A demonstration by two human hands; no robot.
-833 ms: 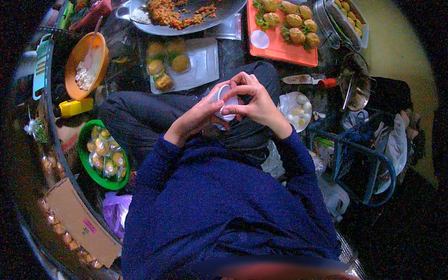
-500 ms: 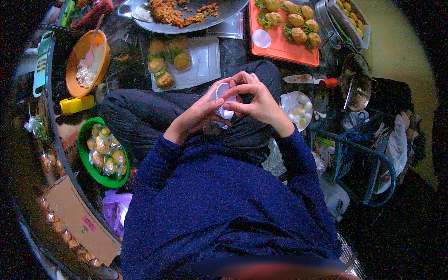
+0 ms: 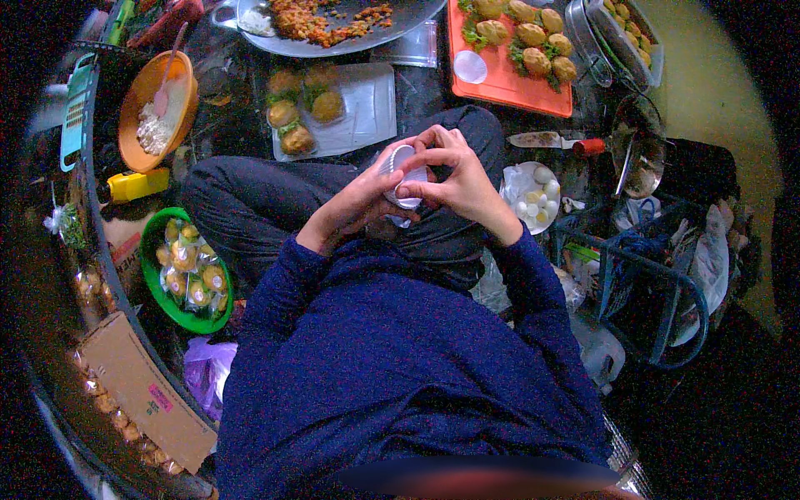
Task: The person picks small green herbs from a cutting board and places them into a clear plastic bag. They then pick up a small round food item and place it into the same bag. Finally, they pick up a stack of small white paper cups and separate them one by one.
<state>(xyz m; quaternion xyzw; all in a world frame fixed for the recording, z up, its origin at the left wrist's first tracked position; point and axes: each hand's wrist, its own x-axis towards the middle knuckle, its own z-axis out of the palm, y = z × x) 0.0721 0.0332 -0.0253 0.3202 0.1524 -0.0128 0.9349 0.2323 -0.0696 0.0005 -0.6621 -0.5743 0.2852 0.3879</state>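
Note:
Above my crossed legs, both hands meet around a stack of white fluted paper baking cups (image 3: 402, 160). My left hand (image 3: 364, 193) is closed around the stack from the left side. The fingers of my right hand (image 3: 457, 182) curl over it, with thumb and fingertips pinching at the cups' edge. Part of the stack is hidden behind the fingers. Just beyond my knees, a clear plastic tray (image 3: 367, 108) holds several round golden-brown pieces with green leaves. To its right lies an orange tray (image 3: 508, 87) with more such pieces and one loose white paper cup (image 3: 470, 68).
A wok (image 3: 350, 42) with orange-brown filling stands at the far side. Left are an orange bowl (image 3: 187, 112) of white food and a green basket (image 3: 151, 267) of wrapped pieces. A knife (image 3: 542, 140), a plate of small eggs (image 3: 521, 179) and a blue crate (image 3: 654, 258) are right.
My right thumb and fingers have shifted slightly at the edge of the paper cups. Both hands stay in about the same place, and the surroundings look the same.

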